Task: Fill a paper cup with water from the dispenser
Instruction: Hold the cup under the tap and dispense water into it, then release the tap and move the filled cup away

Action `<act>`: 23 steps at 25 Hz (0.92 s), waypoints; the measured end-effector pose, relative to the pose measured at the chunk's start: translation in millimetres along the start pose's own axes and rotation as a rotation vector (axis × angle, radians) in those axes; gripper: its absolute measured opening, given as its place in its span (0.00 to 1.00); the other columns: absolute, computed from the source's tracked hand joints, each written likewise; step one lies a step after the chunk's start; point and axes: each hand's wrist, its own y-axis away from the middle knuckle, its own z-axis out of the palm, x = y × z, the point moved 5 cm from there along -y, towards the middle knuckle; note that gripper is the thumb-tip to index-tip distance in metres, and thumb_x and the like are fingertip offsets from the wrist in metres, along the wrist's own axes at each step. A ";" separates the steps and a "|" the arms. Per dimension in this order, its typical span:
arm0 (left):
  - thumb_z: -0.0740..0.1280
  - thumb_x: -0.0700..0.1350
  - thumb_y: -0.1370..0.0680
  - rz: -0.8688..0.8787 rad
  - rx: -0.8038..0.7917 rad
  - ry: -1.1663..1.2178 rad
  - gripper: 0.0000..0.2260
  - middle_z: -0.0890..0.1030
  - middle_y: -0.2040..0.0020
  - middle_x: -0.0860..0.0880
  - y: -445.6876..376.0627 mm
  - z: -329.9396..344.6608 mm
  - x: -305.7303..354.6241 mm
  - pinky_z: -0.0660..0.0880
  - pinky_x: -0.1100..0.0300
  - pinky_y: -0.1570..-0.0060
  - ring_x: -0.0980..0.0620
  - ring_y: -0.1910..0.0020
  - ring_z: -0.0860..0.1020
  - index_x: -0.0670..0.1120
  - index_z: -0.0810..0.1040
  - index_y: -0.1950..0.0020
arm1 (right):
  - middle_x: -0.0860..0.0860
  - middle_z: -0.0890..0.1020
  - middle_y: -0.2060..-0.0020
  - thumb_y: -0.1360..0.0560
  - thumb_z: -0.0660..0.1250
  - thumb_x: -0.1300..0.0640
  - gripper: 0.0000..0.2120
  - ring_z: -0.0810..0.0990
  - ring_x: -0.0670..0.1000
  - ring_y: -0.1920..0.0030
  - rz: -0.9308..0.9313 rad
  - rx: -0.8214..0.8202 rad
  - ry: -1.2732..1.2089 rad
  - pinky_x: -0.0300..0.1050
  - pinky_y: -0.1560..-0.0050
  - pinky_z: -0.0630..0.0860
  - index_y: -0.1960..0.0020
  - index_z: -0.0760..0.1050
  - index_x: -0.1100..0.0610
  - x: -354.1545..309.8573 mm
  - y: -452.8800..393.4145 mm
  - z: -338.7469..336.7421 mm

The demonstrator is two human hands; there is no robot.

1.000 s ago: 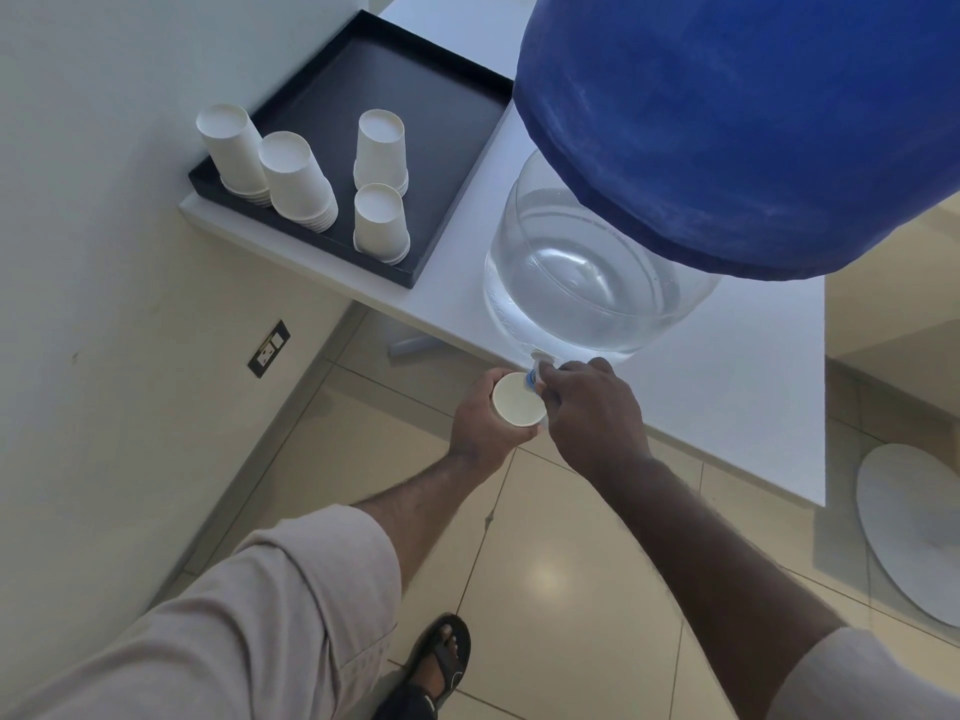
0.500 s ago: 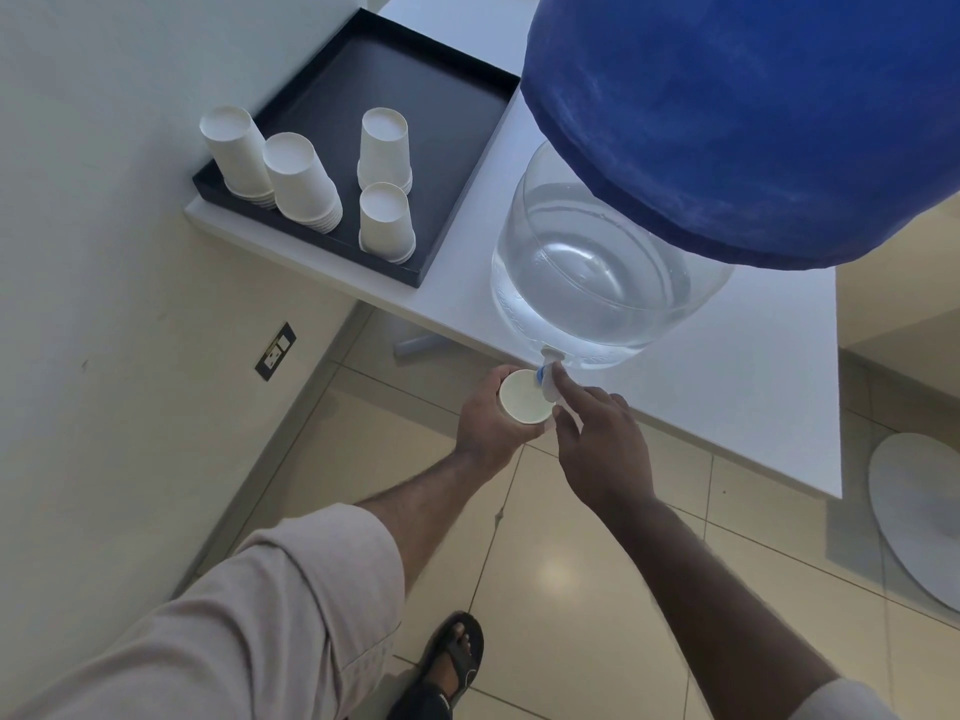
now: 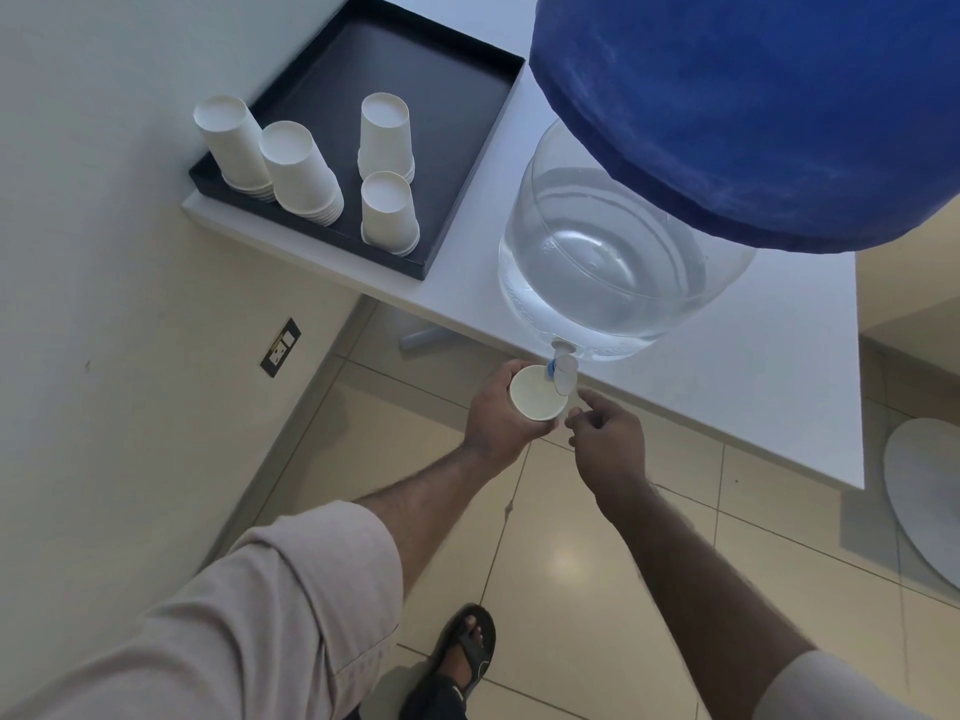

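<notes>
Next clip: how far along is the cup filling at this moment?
Done: a paper cup is out of the stacks and held by the left hand right under the dispenser's tap. In hand: the right hand sits just below the tap, fingers not on it. I can't tell whether water is in the cup; no stream shows. Left: confirming the fill and taking the cup away.

White cup; blue cover; black tray
</notes>
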 end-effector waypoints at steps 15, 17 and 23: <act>0.83 0.37 0.39 -0.016 -0.180 -0.022 0.33 0.81 0.44 0.57 21.1 -12.9 -12.7 0.80 0.66 0.54 0.61 0.45 0.79 0.60 0.76 0.42 | 0.50 0.83 0.64 0.24 0.66 0.65 0.13 0.76 0.47 0.69 0.176 -0.005 -0.161 0.42 0.68 0.73 0.44 0.82 0.55 22.3 4.2 18.0; 0.82 0.36 0.39 -0.022 -0.216 -0.034 0.34 0.81 0.41 0.54 33.0 -17.3 -1.7 0.81 0.62 0.50 0.60 0.42 0.78 0.57 0.76 0.37 | 0.51 0.83 0.66 0.25 0.66 0.65 0.12 0.76 0.49 0.70 0.172 -0.032 -0.149 0.42 0.69 0.73 0.45 0.83 0.56 18.3 11.5 5.7; 0.81 0.39 0.35 0.004 -0.272 -0.105 0.32 0.82 0.42 0.59 66.2 -12.2 41.8 0.81 0.51 0.42 0.65 0.41 0.78 0.67 0.76 0.41 | 0.48 0.81 0.74 0.27 0.66 0.67 0.13 0.73 0.48 0.75 0.108 -0.045 -0.155 0.37 0.75 0.71 0.49 0.84 0.55 2.2 34.5 -39.8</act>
